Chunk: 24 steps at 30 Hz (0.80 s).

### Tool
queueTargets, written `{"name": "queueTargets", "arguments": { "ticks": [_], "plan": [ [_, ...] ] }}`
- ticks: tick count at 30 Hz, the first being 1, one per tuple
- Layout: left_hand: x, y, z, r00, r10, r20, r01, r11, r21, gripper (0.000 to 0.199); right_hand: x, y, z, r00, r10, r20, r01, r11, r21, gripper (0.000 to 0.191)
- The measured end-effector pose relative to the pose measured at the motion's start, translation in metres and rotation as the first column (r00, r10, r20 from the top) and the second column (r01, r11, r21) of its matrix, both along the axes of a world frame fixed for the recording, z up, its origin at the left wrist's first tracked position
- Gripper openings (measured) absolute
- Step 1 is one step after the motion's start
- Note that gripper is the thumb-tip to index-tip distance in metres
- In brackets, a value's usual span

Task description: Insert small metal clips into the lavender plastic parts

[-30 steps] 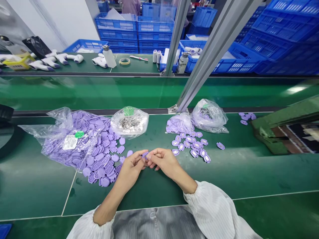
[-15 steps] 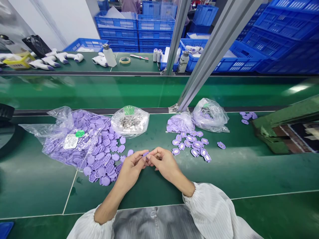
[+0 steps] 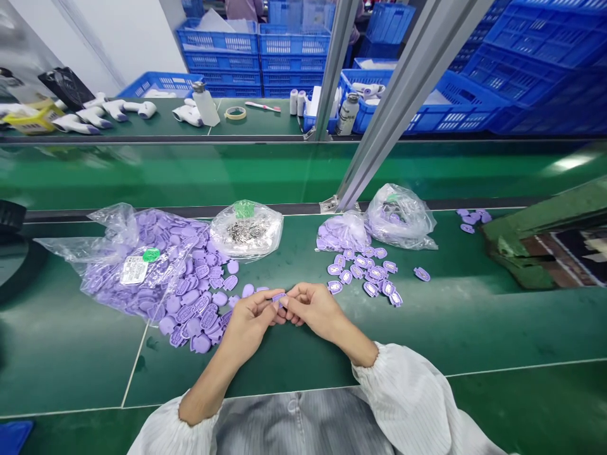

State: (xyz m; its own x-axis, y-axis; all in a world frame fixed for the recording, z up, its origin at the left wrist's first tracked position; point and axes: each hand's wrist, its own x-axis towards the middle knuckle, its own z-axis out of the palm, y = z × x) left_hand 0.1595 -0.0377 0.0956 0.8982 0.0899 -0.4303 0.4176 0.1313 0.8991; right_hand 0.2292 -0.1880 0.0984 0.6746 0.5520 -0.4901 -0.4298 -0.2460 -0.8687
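Between my hands is a small purple plastic piece (image 3: 279, 297), partly covered by my fingers. My left hand (image 3: 253, 319) pinches it from the left, and my right hand (image 3: 313, 309) has thumb and fingers closed on its right side. Left of them, a heap of purple plastic pieces (image 3: 192, 325) spills from a large clear bag (image 3: 121, 243) with a white label. A clear bag of small metal parts (image 3: 246, 230) lies behind my hands. To the right lie several purple pieces with metal-looking inserts (image 3: 376, 273).
Two clear bags with purple pieces, a smaller bag (image 3: 344, 232) and a larger bag (image 3: 401, 218), lie at the back right. A grey metal post (image 3: 379, 151) slants up from the bench edge. A green metal fixture (image 3: 521, 253) stands at the right. Blue crates (image 3: 222, 60) are stacked beyond.
The purple piece shows a little more between my fingertips, and my right hand has shifted slightly. The view has moved a little; the heaps look the same.
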Motion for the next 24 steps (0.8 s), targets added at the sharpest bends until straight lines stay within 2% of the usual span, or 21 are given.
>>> {"name": "queueTargets", "arguments": {
  "ticks": [4,9,11,12,14,16,17,18,19,20,21,22,24],
  "plan": [
    [0.000,-0.003,-0.002,0.999,0.028,-0.016,-0.027,0.999,0.047,0.040,-0.006,0.001,-0.005,0.993,-0.054,0.106,0.060,0.997,-0.050,0.031],
    [-0.007,-0.008,0.003,1.000,-0.026,0.016,0.023,0.988,0.150,0.044,0.001,-0.003,-0.001,0.995,0.097,0.005,-0.097,0.995,0.016,0.041],
    [-0.015,-0.005,0.010,0.996,-0.087,0.031,0.075,0.960,0.270,0.051,0.003,-0.007,0.002,0.990,0.136,0.039,-0.134,0.990,-0.038,0.042],
    [-0.019,-0.001,0.015,0.993,-0.116,0.032,0.097,0.928,0.361,0.052,0.005,-0.010,0.004,0.984,0.147,0.099,-0.137,0.985,-0.104,0.041],
    [-0.026,0.016,0.025,0.989,-0.142,0.029,0.100,0.814,0.572,0.049,0.009,-0.020,0.008,0.945,0.192,0.266,-0.112,0.951,-0.289,0.038],
    [-0.028,0.040,0.033,0.996,-0.081,0.041,0.021,0.645,0.764,0.039,0.017,-0.036,0.010,0.872,0.260,0.415,-0.042,0.883,-0.467,0.034],
    [-0.027,0.053,0.036,0.998,-0.048,0.042,-0.011,0.513,0.858,0.037,0.022,-0.044,0.010,0.839,0.293,0.459,-0.004,0.846,-0.533,0.032],
    [-0.024,0.065,0.038,0.999,-0.032,0.038,-0.024,0.356,0.934,0.037,0.027,-0.052,0.011,0.814,0.320,0.485,0.029,0.811,-0.584,0.029],
    [-0.020,0.075,0.038,0.999,-0.040,0.019,-0.009,0.224,0.975,0.038,0.032,-0.060,0.011,0.797,0.344,0.496,0.053,0.779,-0.625,0.026],
    [-0.015,0.083,0.038,0.998,-0.058,-0.010,0.017,0.117,0.993,0.039,0.037,-0.066,0.011,0.785,0.366,0.500,0.073,0.746,-0.662,0.024],
    [-0.010,0.089,0.036,0.995,-0.082,-0.049,0.052,0.039,0.998,0.040,0.041,-0.071,0.012,0.776,0.388,0.496,0.092,0.709,-0.699,0.025],
    [-0.006,0.093,0.034,0.990,-0.105,-0.090,0.090,-0.010,0.996,0.041,0.044,-0.074,0.014,0.769,0.409,0.492,0.111,0.672,-0.732,0.027],
    [0.002,0.096,0.029,0.979,-0.133,-0.154,0.147,-0.064,0.987,0.042,0.049,-0.073,0.022,0.749,0.444,0.493,0.148,0.613,-0.776,0.032]
  ]
}}
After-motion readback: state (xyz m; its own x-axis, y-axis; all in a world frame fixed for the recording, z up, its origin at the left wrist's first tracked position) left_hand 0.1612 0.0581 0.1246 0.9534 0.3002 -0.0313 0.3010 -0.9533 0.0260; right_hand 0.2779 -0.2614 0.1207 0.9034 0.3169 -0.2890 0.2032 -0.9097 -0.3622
